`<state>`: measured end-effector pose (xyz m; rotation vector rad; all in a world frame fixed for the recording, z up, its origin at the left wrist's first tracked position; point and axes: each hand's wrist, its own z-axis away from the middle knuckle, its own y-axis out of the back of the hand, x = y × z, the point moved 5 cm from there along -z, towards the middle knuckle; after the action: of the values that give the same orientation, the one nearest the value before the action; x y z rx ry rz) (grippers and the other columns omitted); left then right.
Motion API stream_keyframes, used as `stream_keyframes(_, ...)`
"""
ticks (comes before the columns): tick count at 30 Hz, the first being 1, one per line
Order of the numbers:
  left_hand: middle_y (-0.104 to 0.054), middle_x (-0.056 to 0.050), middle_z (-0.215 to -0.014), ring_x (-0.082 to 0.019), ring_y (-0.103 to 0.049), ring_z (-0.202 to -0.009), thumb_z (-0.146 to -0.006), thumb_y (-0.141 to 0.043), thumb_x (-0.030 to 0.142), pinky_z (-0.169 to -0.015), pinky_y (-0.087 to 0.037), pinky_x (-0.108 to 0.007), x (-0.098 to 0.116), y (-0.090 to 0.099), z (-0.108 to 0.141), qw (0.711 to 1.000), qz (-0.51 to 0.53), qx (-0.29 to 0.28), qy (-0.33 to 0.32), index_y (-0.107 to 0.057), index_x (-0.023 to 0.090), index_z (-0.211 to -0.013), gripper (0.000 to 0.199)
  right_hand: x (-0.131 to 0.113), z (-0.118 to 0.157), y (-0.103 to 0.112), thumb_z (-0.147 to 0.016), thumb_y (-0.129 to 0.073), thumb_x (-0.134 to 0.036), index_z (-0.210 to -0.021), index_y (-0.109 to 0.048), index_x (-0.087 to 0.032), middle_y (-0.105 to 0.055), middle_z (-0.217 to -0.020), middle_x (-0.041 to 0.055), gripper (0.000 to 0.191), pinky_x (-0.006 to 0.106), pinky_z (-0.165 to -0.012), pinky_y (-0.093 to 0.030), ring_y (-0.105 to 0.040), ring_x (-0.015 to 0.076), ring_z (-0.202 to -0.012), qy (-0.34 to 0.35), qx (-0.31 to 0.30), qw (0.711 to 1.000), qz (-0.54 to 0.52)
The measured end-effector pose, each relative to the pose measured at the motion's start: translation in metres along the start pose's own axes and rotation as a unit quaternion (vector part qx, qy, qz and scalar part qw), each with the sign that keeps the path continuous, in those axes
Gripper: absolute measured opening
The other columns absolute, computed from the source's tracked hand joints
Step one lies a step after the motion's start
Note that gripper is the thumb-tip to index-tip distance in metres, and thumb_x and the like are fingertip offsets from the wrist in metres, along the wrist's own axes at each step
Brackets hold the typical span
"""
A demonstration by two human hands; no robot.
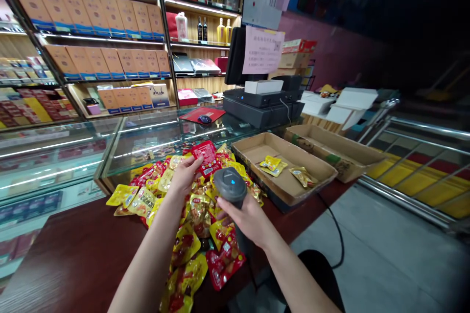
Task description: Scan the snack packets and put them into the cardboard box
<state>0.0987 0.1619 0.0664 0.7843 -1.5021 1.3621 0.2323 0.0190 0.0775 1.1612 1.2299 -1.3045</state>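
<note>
Between the fingers of my left hand [185, 174] is a red snack packet [206, 156], its printed side with a barcode turned towards me. My right hand [249, 217] is wrapped round a dark grey handheld barcode scanner [230, 187] with a small blue light on top. The scanner's head is close to the red packet, pointing away from me. Under both hands spreads a heap of yellow and red snack packets [200, 212] on the dark red-brown table [84, 254]. An open cardboard tray [253, 149] beside the heap contains a few yellow packets [272, 165].
A second cardboard tray [341, 151] stands further right. Behind the heap are a glass display counter [147, 127], a mouse [204, 119] on a red pad, and a monitor [235, 58]. A metal railing [422, 132] is on the right. A black cable [340, 234] hangs off the table edge.
</note>
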Motion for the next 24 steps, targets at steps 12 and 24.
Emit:
stream_keyframes(12,-0.069,-0.001,-0.084,-0.013,-0.064,-0.072,-0.062,-0.077,0.041,-0.059,-0.048,-0.021,-0.002,-0.005,0.003,0.998,-0.042,-0.045,0.009,-0.068,0.02,-0.093,0.038,-0.002,0.029,-0.015,-0.079,-0.056,-0.034,-0.058,-0.051,-0.019,-0.046,-0.045,-0.0032,0.026,0.025,-0.056,-0.042,-0.046,0.0119,-0.05,0.101,0.006,0.98,0.169)
stream_keyframes(24,-0.068,0.0,-0.079,-0.012,-0.062,-0.067,-0.063,-0.076,0.04,-0.056,-0.046,-0.019,-0.008,-0.005,0.002,0.997,-0.05,-0.051,0.026,-0.066,0.02,-0.09,0.035,-0.004,0.028,-0.014,-0.076,-0.059,-0.033,-0.062,-0.056,-0.019,-0.05,-0.048,-0.0021,0.02,0.025,-0.059,-0.044,-0.052,0.0137,-0.056,0.104,0.012,0.984,0.148)
